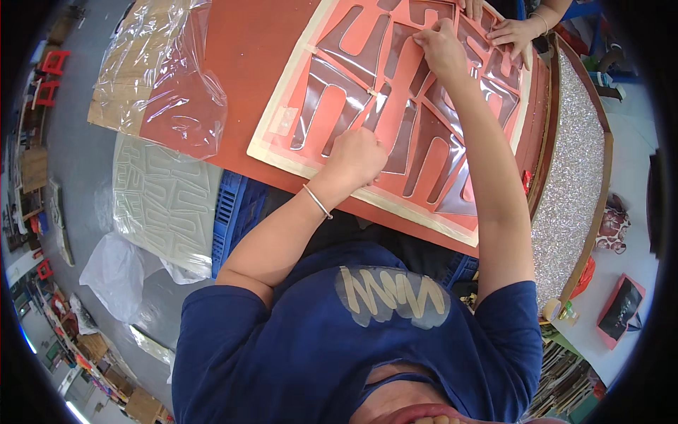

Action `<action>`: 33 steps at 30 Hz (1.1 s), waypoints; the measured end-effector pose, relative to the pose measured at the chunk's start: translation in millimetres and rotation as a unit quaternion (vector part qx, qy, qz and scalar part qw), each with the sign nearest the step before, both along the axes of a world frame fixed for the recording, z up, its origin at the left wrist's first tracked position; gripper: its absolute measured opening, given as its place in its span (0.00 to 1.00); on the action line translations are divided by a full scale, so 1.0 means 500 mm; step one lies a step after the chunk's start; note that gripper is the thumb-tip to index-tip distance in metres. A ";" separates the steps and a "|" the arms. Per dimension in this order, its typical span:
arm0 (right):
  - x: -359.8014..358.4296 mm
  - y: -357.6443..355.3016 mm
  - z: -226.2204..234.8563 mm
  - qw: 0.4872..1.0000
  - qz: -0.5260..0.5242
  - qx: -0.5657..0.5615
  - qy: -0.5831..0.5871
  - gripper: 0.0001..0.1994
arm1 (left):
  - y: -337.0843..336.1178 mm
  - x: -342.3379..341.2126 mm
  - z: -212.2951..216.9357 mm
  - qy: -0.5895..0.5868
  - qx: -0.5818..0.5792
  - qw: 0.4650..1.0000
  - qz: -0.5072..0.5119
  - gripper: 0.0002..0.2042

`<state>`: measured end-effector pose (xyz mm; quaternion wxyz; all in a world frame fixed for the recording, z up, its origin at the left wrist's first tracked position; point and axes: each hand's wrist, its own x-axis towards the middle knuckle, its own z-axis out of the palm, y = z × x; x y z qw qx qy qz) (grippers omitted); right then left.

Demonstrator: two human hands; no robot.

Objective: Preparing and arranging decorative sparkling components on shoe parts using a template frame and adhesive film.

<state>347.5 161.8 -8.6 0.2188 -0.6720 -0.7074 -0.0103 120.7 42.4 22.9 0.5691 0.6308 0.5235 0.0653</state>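
On the red table lies a coral-pink template board (280, 153) with cream edging and several long curved cut-outs. Glossy clear film (402, 141) shows in the cut-outs. My left hand (357, 155) rests at the board's near edge, its fingers curled in; anything in them is hidden. Farther away, my right hand (443, 55) reaches over the board's middle. Its fingertips are pinched against the end of a long pink strip (404, 67), and I cannot make out what is between them. At the far right corner, another person's hand (514, 34) lies on the board with fingers spread.
Crinkled clear plastic sheeting (173, 85) overhangs the red table (244, 42) at left. Below it are a pale sheet with raised outlines (166, 194) and a blue crate (229, 212). A silvery glitter panel (575, 169) with a brown border stands right of the table.
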 end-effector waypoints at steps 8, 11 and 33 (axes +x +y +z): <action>-0.076 -0.144 0.053 0.976 0.217 0.002 -0.021 0.13 | 0.012 -0.013 0.019 -0.024 -0.094 0.994 0.041 0.15; -0.071 -0.197 0.024 0.971 0.232 -0.001 -0.062 0.16 | 0.019 -0.016 0.010 -0.038 -0.122 0.992 0.015 0.14; -0.144 -0.336 -0.021 0.983 0.135 0.007 -0.125 0.19 | -0.054 -0.039 -0.058 -0.082 0.274 0.957 -0.040 0.13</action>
